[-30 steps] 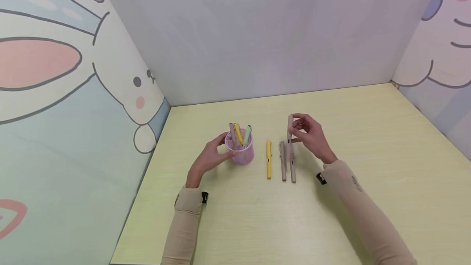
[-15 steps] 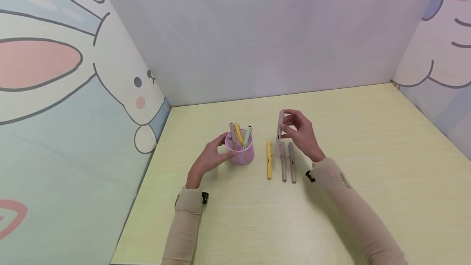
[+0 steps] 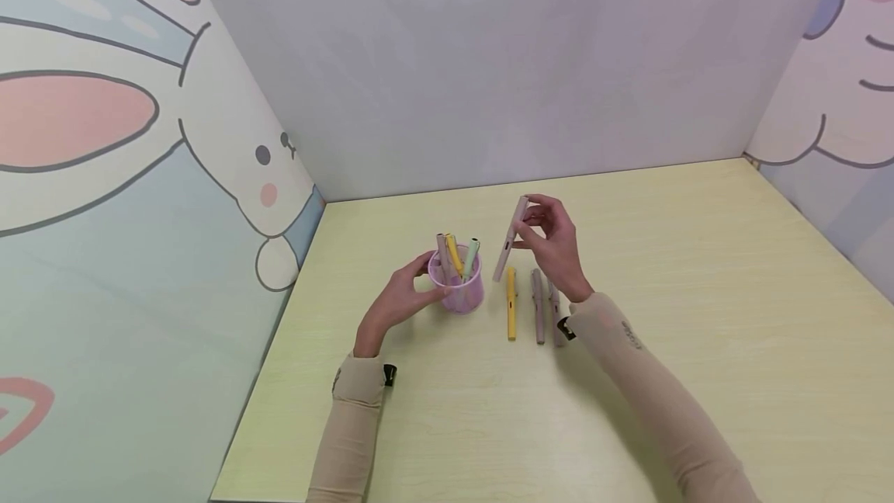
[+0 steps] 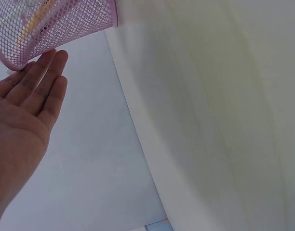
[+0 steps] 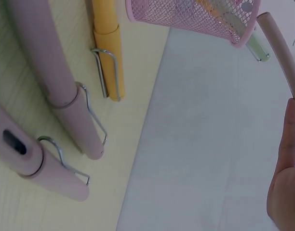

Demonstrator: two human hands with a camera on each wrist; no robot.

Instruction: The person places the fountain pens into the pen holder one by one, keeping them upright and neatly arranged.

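My left hand holds a pink mesh pen cup, its thumb at the near rim and its fingers on the left side. In the cup stand a mauve pen, a yellow pen and a pale green pen. My right hand pinches another mauve pen, tilted in the air right of the cup, its lower end near the rim. Below that hand lie a yellow pen and two mauve pens, side by side; my right sleeve partly covers the rightmost one in the head view.
The pale wood-grain table runs back to a plain light wall. On the left stands a panel with a cartoon rabbit, and another printed panel stands on the right.
My right hand has carried its mauve pen leftward and up from above the lying mauve pens toward the cup, and the pen now tilts. My left hand and the cup stay put.
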